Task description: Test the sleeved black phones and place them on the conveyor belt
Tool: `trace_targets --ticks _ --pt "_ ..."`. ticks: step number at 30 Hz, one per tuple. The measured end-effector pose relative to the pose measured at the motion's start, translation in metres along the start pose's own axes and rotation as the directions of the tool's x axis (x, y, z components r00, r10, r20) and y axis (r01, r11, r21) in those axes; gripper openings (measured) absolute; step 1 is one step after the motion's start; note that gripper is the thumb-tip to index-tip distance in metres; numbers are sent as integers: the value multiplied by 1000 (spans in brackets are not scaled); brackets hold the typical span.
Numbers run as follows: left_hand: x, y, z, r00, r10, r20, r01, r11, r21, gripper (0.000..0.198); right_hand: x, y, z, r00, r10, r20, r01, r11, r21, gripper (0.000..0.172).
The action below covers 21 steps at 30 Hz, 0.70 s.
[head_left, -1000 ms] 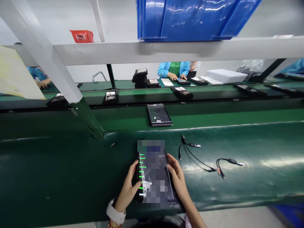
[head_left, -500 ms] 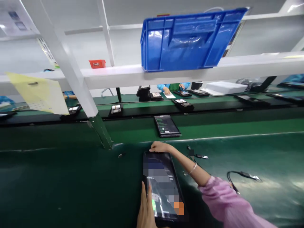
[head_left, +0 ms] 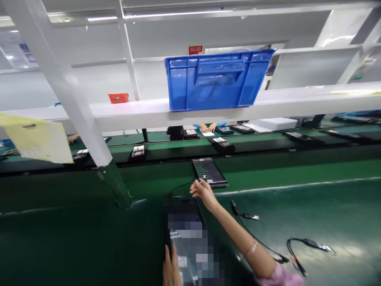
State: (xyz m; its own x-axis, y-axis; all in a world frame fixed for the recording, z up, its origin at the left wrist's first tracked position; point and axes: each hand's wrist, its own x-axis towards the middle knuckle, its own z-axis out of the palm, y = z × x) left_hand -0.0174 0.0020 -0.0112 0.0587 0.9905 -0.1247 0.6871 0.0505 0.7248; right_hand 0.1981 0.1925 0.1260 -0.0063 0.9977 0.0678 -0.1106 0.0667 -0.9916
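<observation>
A large black tablet-like device point(head_left: 186, 242) lies on the green bench, its screen partly pixelated. My left hand point(head_left: 172, 267) rests along the device's left edge near the bottom of the view, its visible fingers stretched out. Above the device's top right corner is my right hand point(head_left: 203, 192), fingers curled with the fingertips close together. A thin dark cable runs from near that hand toward the device's top edge; whether the fingers hold it is too blurred to tell. Just beyond my right hand lies a stack of flat dark devices point(head_left: 210, 171).
Black cables point(head_left: 253, 234) lie to the right on the bench point(head_left: 327, 210). A green and white post point(head_left: 114, 184) stands left. Overhead, a shelf holds a blue crate point(head_left: 218, 81) and a red box point(head_left: 118, 98). Behind, a person's hands point(head_left: 208, 127) work near several devices.
My right hand has left the device's top edge and lifted forward toward the stack. A thin cable now shows by it. My left hand stays at the device's left side; the view has tilted up.
</observation>
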Motion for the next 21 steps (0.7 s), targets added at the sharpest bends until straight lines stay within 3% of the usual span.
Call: trace_targets --ticks 2,3,5,8,10,14,17,19,21 --pt "41 21 -17 980 121 -160 -116 992 39 120 -26 -18 -21 991 -87 -102 95 992 78 63" --pt "63 33 -28 957 174 -233 -161 984 75 121 -42 -26 -33 985 -118 -129 131 987 93 62" --pt "108 57 -47 923 200 -329 -178 979 95 109 -78 -36 -59 965 -197 -171 204 979 25 58" --pt "159 91 -53 889 229 -395 -198 973 119 75 -131 -34 -105 908 -347 -234 261 906 -333 56" --pt "181 117 -40 892 267 -365 -233 963 136 61 -160 -21 -139 900 -363 -242 206 843 -496 55" --pt "218 181 5 940 278 -197 -247 954 168 28 -191 16 -198 971 -161 -177 24 802 -597 52" --pt "249 234 34 983 161 -90 -142 973 184 29 -198 41 -224 971 -159 -179 11 777 -630 54" --pt "265 264 46 996 72 -50 -62 981 182 38 -200 53 -232 923 -254 -290 22 786 -617 58" --pt "274 285 54 1000 18 -21 -14 987 157 42 -203 59 -235 804 -364 -470 0 790 -613 60"
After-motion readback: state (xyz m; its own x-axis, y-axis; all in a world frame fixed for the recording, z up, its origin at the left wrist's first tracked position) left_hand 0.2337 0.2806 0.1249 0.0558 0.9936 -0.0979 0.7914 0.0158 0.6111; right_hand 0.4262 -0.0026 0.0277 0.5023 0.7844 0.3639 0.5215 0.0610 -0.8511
